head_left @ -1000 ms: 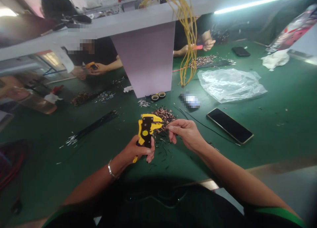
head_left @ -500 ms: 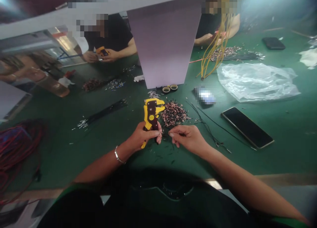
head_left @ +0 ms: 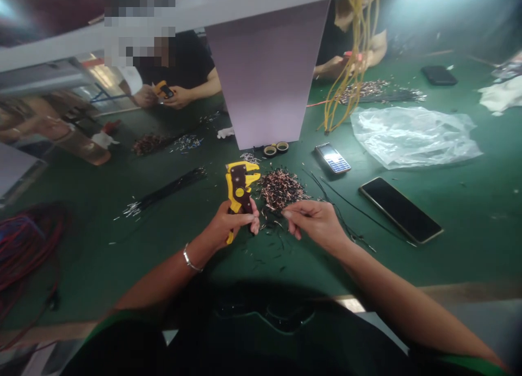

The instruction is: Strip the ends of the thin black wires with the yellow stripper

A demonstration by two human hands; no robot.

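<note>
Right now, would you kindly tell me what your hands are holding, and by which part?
The left hand grips a yellow wire stripper by its handle; whether the pinched right hand holds anything cannot be told.

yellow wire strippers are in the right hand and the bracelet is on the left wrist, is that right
The hand is wrong: the head view shows the yellow wire strippers in the left hand, not the right. The bracelet on the left wrist is as you said.

left hand [head_left: 230, 223] curled closed, right hand [head_left: 316, 221] pinched, both arms [head_left: 391, 294] angled inward
</note>
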